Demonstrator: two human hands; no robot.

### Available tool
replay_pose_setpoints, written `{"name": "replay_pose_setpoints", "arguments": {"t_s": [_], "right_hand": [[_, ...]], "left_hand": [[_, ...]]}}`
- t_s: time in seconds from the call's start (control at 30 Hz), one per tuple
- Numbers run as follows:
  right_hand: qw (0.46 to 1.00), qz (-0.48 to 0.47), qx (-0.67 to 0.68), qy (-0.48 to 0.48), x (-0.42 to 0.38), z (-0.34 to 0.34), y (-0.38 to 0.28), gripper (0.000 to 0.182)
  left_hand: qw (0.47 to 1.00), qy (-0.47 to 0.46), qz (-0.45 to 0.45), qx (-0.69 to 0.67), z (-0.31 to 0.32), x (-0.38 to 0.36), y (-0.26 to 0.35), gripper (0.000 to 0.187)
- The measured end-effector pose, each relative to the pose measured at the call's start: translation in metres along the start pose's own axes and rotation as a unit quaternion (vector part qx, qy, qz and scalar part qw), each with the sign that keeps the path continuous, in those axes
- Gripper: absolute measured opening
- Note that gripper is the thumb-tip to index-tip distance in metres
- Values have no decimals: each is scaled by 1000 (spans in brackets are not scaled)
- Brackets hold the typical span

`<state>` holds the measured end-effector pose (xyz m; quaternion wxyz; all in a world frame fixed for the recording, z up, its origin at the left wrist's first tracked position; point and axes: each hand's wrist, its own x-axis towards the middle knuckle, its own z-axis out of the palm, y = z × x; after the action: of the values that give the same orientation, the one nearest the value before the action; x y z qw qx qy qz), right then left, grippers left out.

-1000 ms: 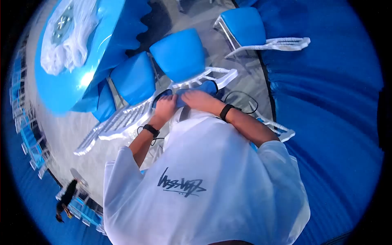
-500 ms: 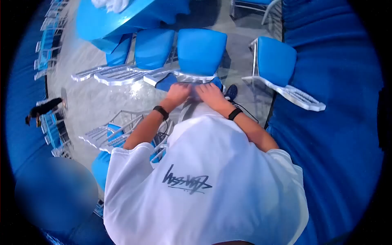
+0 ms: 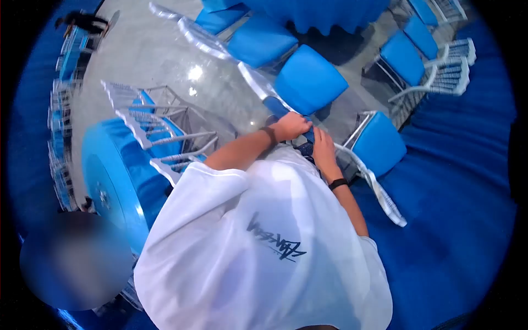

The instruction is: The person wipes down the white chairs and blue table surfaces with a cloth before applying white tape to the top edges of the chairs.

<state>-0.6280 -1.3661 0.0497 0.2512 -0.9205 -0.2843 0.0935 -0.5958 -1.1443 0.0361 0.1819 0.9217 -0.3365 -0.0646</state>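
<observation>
A white short-sleeved T-shirt with a dark script print (image 3: 264, 242) fills the lower centre of the frame, and above it the left hand (image 3: 290, 125) is seen clenched on a blue padded cushion (image 3: 281, 110) just above frame centre. The right hand (image 3: 323, 147), just to the lower right, is laid against the same cushion, though whether it grips cannot be told. Beyond, a blue-seated white slatted chair (image 3: 311, 80) is noted at upper centre, a round blue-clothed table (image 3: 110, 176) at the left, and pale polished floor (image 3: 154, 60) at upper left.
</observation>
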Motion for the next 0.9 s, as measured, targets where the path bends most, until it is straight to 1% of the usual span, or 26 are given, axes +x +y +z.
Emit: {"name": "replay_pose_setpoints", "arguments": {"t_s": [0.1,0.2,0.27,0.33,0.4,0.43,0.47,0.5,0.53,0.57,0.6,0.63,0.67,0.7,0.73,0.77,0.8,0.83,0.87,0.9], "right_hand": [[999,9,1,-41,9,-8,-10,52],[998,-6,-51,-20,13,11,-16,60],[997,-30,-65,-23,24,20,-23,64],[999,-13,-24,-36,43,23,-47,65],[988,81,6,-135,88,22,-81,65],[990,73,-14,-124,104,34,-90,64],[990,71,-31,-119,116,49,-94,62],[994,43,-2,-104,134,57,-104,62],[995,27,23,-94,142,57,-108,62],[995,3,14,-94,153,68,-109,60],[997,-24,0,-73,183,77,-114,58],[989,-3,28,-146,210,66,-136,59],[981,-25,77,-174,235,83,-120,60],[974,-73,146,-158,255,88,-119,60],[966,-117,164,-160,272,102,-101,59],[962,-151,162,-160,284,90,-119,57],[940,-89,205,-258,298,79,-137,55],[947,-120,224,-198,296,93,-126,55],[963,-76,153,-209,293,87,-132,57],[969,-34,154,-189,280,80,-140,59]], "left_hand": [[998,51,3,-21,-3,-7,-3,20],[999,37,19,-22,-13,-17,-13,26],[996,63,43,-36,-15,-29,-33,25],[997,57,41,12,-17,-42,-54,23],[992,108,58,24,-43,-63,-81,19],[988,150,30,15,-50,-73,-99,17],[989,148,-7,29,-52,-85,-121,19],[984,161,-15,70,-47,-90,-142,18],[984,158,-8,78,-56,-95,-154,12],[983,158,-12,94,-65,-100,-164,8],[978,166,-4,125,-81,-104,-184,6],[979,135,-33,146,-88,-109,-204,5],[979,115,-54,156,-84,-101,-217,6],[977,121,-89,154,-65,-93,-237,8],[975,85,-179,97,-58,-85,-245,7],[980,44,-161,109,-86,-92,-242,10],[974,60,-173,136,-87,-98,-250,14],[970,48,-218,99,-87,-97,-251,19],[962,83,-244,93,-68,-92,-257,19],[966,95,-238,33,-91,-96,-244,17]]}}
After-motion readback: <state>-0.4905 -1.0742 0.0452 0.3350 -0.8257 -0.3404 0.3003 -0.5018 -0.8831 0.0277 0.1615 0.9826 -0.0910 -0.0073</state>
